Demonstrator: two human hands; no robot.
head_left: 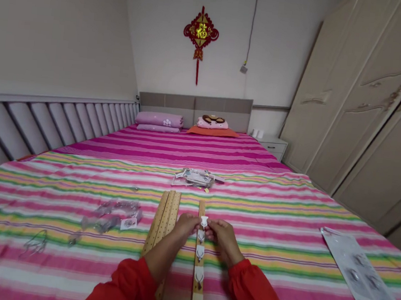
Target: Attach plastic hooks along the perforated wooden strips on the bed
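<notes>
A narrow wooden strip lies lengthwise on the striped sheet in front of me, with a row of white adhesive hooks along it. At its far part, a white hook is pinched between both hands. My left hand is closed at the hook's left edge, fingertips against it. From the right, my right hand grips the same hook between thumb and fingers. Nearer to me, another white hook sits on the strip, its metal prong showing. Several wooden strips with holes lie together beside my left forearm, which partly covers them.
Clear plastic packaging lies beyond the strips. On the left are a crumpled clear plastic bag and a thin looped cord or wire. A packaging card rests on the right. A railing borders the bed's left side.
</notes>
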